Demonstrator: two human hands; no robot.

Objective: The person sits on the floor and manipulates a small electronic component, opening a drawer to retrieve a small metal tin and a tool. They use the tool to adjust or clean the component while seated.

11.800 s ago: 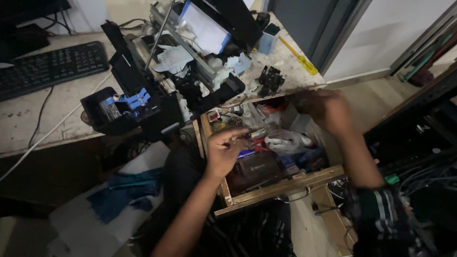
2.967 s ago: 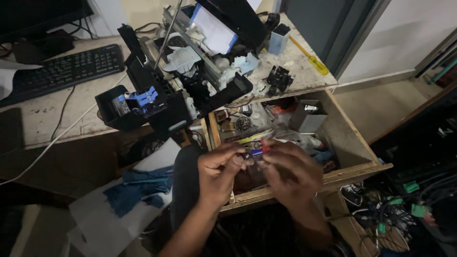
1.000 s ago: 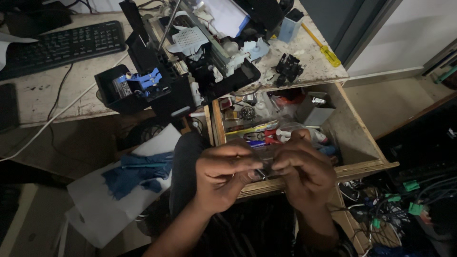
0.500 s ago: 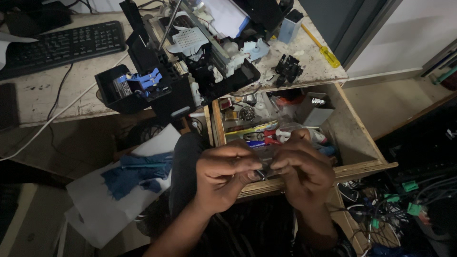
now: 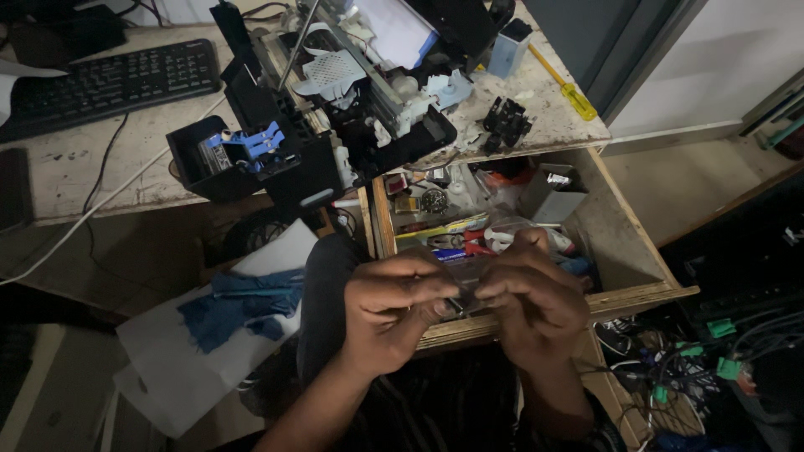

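Wooden drawer [image 5: 645, 293] sits open; both hands, left hand [image 5: 389, 314] and right hand [image 5: 528, 297], pinch a small clear packet [image 5: 463, 280] just above its front edge (tight spot, clutter behind).

On the bench [image 5: 100, 180] a keyboard [image 5: 109, 79] lies left of a dismantled printer [image 5: 335, 109], a screwdriver [image 5: 563, 84] lies right of it, and the open drawer [image 5: 636, 251] below holds pliers [image 5: 461, 243] behind both hands.

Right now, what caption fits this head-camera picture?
Two hands pinch a small clear bag over an open drawer.
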